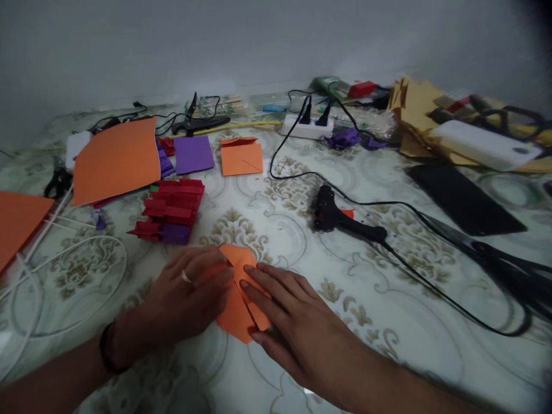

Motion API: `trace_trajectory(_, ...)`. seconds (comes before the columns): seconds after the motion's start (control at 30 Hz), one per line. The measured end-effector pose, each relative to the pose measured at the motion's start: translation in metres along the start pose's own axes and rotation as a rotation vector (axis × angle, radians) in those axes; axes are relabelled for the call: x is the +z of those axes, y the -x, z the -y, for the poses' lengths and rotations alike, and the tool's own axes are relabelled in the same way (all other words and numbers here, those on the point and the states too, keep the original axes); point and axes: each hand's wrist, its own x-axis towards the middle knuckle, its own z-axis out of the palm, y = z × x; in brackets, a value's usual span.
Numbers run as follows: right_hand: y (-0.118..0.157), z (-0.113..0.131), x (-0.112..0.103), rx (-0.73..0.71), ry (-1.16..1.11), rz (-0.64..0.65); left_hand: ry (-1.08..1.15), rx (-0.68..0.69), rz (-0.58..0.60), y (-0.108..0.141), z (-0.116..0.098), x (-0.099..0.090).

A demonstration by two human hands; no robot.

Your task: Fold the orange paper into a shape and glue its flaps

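Observation:
A folded piece of orange paper (237, 313) lies on the patterned table covering in front of me, with a dark slit where two flaps meet. My left hand (192, 290), with a ring and a dark wristband, has its fingers bent together over the paper's left side and grips it there; the fingertips reach the middle fold. Across the right flap lies my right hand (288, 313), fingers stretched out and pressing it down. Beyond my left hand stands a red pleated paper piece (172, 207) with one purple part.
Orange sheets (118, 161), a purple square (195, 155) and a folded orange square (241, 158) lie behind. A black glue gun (345, 215) trails its cord to a white power strip (307, 126). Scissors (495, 253) and a black phone-like slab (466, 198) are right; white cable (123, 259) loops left.

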Motion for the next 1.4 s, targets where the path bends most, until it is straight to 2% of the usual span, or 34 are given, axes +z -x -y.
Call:
trace_trajectory(0.07,0.0,0.0,0.001,-0.002,0.012,0.002,0.005,0.11,0.002,-0.001,-0.003,0.0)
trace_trajectory(0.13,0.001,0.0,0.001,-0.011,0.006,-0.005,0.002,0.163,0.013,-0.004,-0.002,0.001)
trace_trajectory(0.37,0.004,-0.002,0.001,-0.05,0.002,0.014,0.023,0.081,0.142,-0.002,0.01,0.011)
trace_trajectory(0.63,0.014,-0.004,0.008,-0.092,0.006,0.056,-0.029,0.028,0.272,-0.001,0.011,0.012)
trace_trajectory(0.93,0.018,0.002,0.011,-0.085,0.024,0.067,-0.065,-0.05,0.256,0.0,0.008,0.018)
trace_trajectory(1.03,0.017,0.002,0.011,-0.092,0.086,0.068,-0.059,-0.01,0.226,0.001,0.002,0.017)
trace_trajectory(1.13,0.017,0.001,0.013,-0.131,0.142,0.038,0.039,0.14,0.264,0.0,-0.008,0.016)
trace_trajectory(1.2,0.017,0.0,0.014,-0.146,0.174,0.015,0.083,0.131,0.322,-0.001,-0.014,0.015)
trace_trajectory(1.4,0.013,-0.005,0.015,-0.208,0.223,-0.05,0.101,0.073,0.34,-0.001,-0.017,0.016)
